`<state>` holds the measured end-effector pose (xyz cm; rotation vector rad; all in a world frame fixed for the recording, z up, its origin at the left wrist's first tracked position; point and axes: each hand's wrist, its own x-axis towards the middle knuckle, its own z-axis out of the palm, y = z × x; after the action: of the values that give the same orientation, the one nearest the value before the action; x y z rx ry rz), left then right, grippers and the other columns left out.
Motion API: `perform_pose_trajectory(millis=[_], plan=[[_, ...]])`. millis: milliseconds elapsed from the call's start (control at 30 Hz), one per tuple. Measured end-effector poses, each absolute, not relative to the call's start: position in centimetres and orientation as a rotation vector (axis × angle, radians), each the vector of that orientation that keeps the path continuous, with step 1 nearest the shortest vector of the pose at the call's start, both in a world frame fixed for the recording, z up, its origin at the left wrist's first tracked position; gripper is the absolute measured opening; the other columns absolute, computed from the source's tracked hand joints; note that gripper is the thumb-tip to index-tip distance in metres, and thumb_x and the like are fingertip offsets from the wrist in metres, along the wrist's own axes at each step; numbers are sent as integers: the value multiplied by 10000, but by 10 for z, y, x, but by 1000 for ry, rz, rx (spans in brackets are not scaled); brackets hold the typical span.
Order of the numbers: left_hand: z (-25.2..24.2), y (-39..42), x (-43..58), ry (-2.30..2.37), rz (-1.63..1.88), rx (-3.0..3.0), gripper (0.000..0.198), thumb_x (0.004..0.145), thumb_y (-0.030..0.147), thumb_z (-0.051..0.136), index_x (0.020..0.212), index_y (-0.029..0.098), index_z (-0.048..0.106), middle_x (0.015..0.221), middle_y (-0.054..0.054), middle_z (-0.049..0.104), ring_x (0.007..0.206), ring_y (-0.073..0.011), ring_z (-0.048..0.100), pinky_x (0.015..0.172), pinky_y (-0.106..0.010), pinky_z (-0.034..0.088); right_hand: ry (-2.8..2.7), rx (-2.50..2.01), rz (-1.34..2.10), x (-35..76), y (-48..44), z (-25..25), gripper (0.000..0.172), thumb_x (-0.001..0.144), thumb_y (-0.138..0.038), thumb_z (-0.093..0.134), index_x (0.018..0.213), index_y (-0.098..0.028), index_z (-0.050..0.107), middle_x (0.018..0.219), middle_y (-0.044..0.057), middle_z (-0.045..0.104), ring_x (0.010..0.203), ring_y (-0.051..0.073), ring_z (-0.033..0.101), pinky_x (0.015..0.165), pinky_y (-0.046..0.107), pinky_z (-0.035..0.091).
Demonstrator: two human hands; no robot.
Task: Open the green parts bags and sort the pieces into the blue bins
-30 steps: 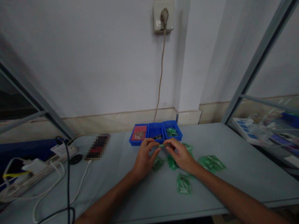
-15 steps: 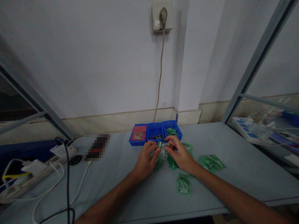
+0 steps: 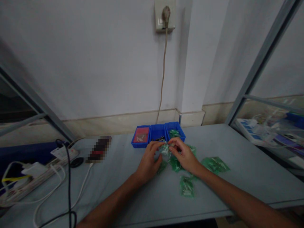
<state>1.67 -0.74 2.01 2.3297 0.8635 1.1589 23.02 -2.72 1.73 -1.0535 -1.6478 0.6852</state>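
Over the table, a small clear-and-green plastic bag (image 3: 165, 149) hangs between my two hands. My right hand (image 3: 184, 155) pinches its upper right edge between thumb and fingertips. On the other side, my left hand (image 3: 147, 163) has its fingertips on the bag's left edge, with the thumb lower and curved beside it. The bag's contents are too small to make out. Beneath the hands lie more green plastic bags (image 3: 176, 164), partly hidden. Nearer to me rests another green bag (image 3: 186, 186) with small pale parts inside.
Behind my hands stand joined blue bins (image 3: 140, 145): one with a red packet, one with small dark parts, one with green bags. More green bags (image 3: 215, 165) lie right. On the left are a pixelated phone-like object (image 3: 99, 149), cables and a power strip (image 3: 40, 177).
My left thumb has moved away from the fingers and down a little. The bag now hangs more spread out between the hands. The bins and the other bags have not moved.
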Motion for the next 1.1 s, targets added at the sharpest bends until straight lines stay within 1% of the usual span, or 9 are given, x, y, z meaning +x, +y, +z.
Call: perform_pose_trajectory(millis=[100,200,367,467,567,700,867,967,1100], plan=[[21,-6,17,905,1187,2365,294,979,138,639,1247,259,643,1271,-88,580,1205,-253,565,1062,-428,479,-1698,-1050,736,230,-29,18,232,1072,-438,528,1098,-240,645,794,-13,613,724,181,577,674,292,435],[22,-5,16,945,1222,2340,81,1035,237,614,1100,224,660,1173,-78,607,1133,-239,591,1035,-413,486,-1741,-1052,784,229,-30,20,327,1114,-459,426,1077,-236,662,751,-15,625,711,180,591,691,297,442],[18,-6,17,901,1111,2300,117,1072,267,553,1146,228,634,1087,-56,652,1006,-208,618,945,-358,506,-1799,-1018,567,229,-30,24,255,1056,-458,568,1013,-229,670,938,36,621,865,206,592,770,318,455],[14,-8,18,960,1100,2229,277,1053,263,580,1326,241,537,1032,-33,657,901,-190,621,866,-331,517,-1777,-1021,628,228,-31,23,215,1062,-423,558,1008,-231,638,899,20,605,822,192,577,734,306,441],[13,-9,17,974,1111,2204,410,1042,279,597,1419,234,442,971,-17,637,866,-190,618,831,-326,518,-1686,-996,777,227,-30,21,181,1060,-417,558,1109,-245,585,794,-23,559,734,177,545,671,287,407],[18,-10,16,906,1143,2279,391,1049,211,538,1428,234,449,1092,-67,626,970,-209,617,908,-366,524,-1558,-937,874,227,-28,20,245,1047,-432,581,1207,-254,525,726,-58,491,665,167,497,623,275,358],[22,-12,16,810,1162,2382,473,966,65,551,1395,263,528,1362,-123,536,1235,-256,557,1051,-431,499,-1530,-929,854,228,-24,19,203,1023,-433,625,1078,-239,597,806,-19,574,754,177,557,689,282,411],[22,-12,17,835,1187,2399,409,945,95,638,1319,256,591,1385,-120,520,1312,-277,520,1118,-465,458,-1568,-956,851,229,-23,17,233,1019,-461,630,1029,-229,644,865,3,624,785,183,583,713,287,438],[22,-9,17,919,1222,2419,181,1004,204,649,1182,234,645,1259,-97,613,1209,-261,578,1074,-447,460,-1617,-1005,854,229,-25,15,323,1048,-518,566,1010,-220,685,842,6,649,771,183,592,724,289,457]])
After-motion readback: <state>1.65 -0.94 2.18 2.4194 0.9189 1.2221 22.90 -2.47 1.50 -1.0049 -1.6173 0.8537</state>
